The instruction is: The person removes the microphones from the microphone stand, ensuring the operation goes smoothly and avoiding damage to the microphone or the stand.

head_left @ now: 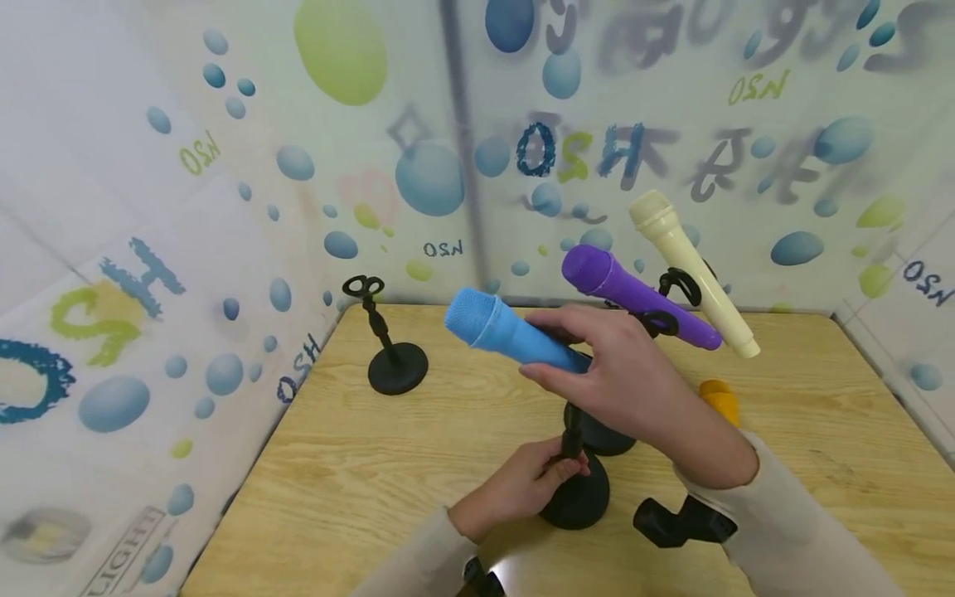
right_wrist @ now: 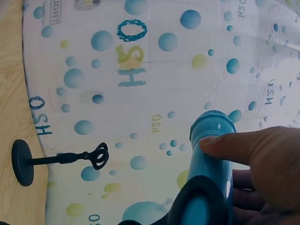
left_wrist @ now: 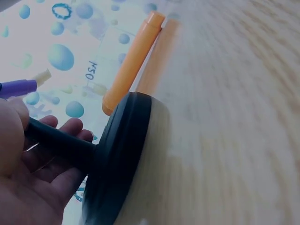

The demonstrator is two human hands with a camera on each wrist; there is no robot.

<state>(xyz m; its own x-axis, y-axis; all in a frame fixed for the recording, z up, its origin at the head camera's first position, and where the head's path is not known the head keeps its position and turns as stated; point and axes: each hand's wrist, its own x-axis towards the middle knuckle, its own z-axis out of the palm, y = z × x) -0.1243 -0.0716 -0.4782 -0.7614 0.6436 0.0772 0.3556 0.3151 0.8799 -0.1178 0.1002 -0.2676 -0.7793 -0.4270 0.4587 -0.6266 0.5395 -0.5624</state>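
My right hand (head_left: 627, 365) grips a blue microphone (head_left: 511, 330), thumb and fingers round its body and its head pointing left. A black clip ring (right_wrist: 199, 187) surrounds the lower handle in the right wrist view. Below, my left hand (head_left: 522, 477) holds the stem of a black microphone stand (head_left: 578, 502), whose round base sits on the table; the left wrist view shows its fingers about the stem (left_wrist: 63, 143). Just beyond the right hand, a purple microphone (head_left: 637, 297) and a cream microphone (head_left: 697, 269) rest tilted in black clips.
At the table's (head_left: 336, 481) far left stands another black microphone stand (head_left: 398, 369) with a bare clip. An orange microphone (left_wrist: 133, 63) lies on the tabletop, partly hidden by the right arm in the head view. Printed sheeting (head_left: 373, 166) walls in the back and sides.
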